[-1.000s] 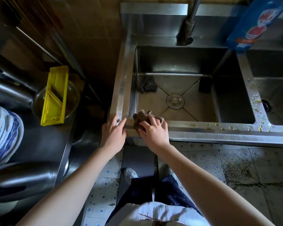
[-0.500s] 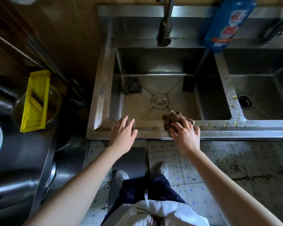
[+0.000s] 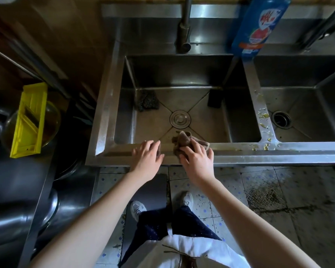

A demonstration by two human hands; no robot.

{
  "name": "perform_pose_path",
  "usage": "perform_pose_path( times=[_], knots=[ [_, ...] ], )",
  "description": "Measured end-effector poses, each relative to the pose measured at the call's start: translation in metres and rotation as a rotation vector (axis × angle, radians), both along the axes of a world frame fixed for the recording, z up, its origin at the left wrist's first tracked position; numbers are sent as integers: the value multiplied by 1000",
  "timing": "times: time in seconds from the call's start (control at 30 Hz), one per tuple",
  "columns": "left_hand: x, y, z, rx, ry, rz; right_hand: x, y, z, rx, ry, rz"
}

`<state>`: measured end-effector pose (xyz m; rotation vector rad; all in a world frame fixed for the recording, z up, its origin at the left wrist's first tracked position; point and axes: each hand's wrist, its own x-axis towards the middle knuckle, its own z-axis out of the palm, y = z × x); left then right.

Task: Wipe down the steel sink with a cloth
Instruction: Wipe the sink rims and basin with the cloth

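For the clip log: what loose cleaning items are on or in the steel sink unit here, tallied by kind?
Cloths: 1, the brown cloth under the right hand on the front rim.
Steel scourers: 1, the dark scourer in the left basin.
Dark sponge blocks: 1, the block in the same basin.
Detergent bottles: 1, the blue bottle on the back ledge.
Total: 4

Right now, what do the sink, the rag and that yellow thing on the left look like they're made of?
Sink: brushed stainless steel, grey with streaky reflections. Cloth under the right hand: soft brown fabric, crumpled in folds. Yellow slicer: probably moulded plastic, uniform bright colour, matte.
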<state>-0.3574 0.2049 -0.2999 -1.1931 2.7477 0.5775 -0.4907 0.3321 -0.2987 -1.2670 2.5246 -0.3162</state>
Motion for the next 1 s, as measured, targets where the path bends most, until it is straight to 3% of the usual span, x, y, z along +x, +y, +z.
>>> perform_pose_path(
  times=[0.2,0.63,1.0],
  knots=[
    [-22,14,-1,7,9,13,-32,29,-4,-1,42,27],
    [-75,49,1,22,22,-7,-147,124,-6,11,100,-200],
    [-88,57,2,48,-21,-113,-118,100,-4,-75,-51,-254]
  ],
)
